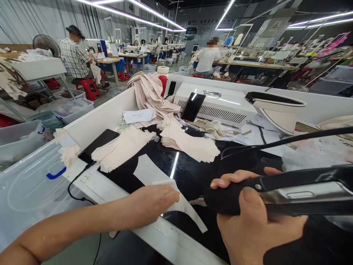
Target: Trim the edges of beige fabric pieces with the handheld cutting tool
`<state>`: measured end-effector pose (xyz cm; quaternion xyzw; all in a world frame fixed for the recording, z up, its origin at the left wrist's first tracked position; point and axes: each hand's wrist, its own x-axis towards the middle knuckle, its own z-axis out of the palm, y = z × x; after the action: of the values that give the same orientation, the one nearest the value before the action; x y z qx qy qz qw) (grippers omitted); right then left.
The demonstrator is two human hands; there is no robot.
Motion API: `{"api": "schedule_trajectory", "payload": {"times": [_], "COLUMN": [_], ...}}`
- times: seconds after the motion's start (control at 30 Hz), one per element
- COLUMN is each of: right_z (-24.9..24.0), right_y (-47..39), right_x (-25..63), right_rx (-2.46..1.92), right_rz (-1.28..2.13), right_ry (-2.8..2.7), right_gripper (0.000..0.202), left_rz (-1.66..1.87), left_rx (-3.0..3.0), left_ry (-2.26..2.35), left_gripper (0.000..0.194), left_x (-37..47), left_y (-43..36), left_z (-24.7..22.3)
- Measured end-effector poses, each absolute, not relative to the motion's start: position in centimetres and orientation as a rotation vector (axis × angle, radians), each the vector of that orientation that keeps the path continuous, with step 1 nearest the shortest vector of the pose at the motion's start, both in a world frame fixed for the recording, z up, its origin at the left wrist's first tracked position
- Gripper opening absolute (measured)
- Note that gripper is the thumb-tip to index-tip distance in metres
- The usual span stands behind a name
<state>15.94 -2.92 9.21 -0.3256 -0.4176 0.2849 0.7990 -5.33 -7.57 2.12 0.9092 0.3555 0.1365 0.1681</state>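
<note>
A thin white curved cut piece (147, 171) lies on the glossy black work surface (190, 176). Over its middle, my left hand (154, 204) has its fingers together and curled down on it; a flap of the piece shows just beyond the knuckles, and the fingertips are partly hidden. My right hand (248, 221) is wrapped round a black hand tool (228, 197) with a silver panel and a pointed metal tip. That tip points left, close to the right edge of the piece; I cannot tell whether it touches.
Stacks of cream cut pieces (190, 141) lie beyond my hands, beside a black tablet (99, 145). A phone (193, 106) leans against a white vented box (217, 105). A black cable (289, 141) crosses at right. Two people sit farther off near sewing machines.
</note>
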Motion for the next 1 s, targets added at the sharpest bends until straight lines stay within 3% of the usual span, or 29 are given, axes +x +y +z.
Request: {"api": "schedule_trajectory", "payload": {"times": [0.37,0.63,1.0], "right_z": [8.5,8.5,8.6], "right_y": [-6.5,-6.6,-5.8], "right_x": [18.0,18.2,17.4], "right_rx": [-0.753,-0.707,-0.630], "right_rz": [0.614,0.554,0.556], "right_ry": [-0.891,-0.883,-0.884], "right_gripper": [0.049,0.046,0.043], "left_rz": [0.300,0.235,0.178], "left_rx": [2.717,2.793,2.757], "left_ry": [1.245,1.410,1.479], "left_gripper": [0.027,0.005,0.006], "left_x": [-3.3,-1.3,-1.1], "left_y": [-5.4,-6.1,-7.0], "left_z": [2.4,1.6,2.9]}}
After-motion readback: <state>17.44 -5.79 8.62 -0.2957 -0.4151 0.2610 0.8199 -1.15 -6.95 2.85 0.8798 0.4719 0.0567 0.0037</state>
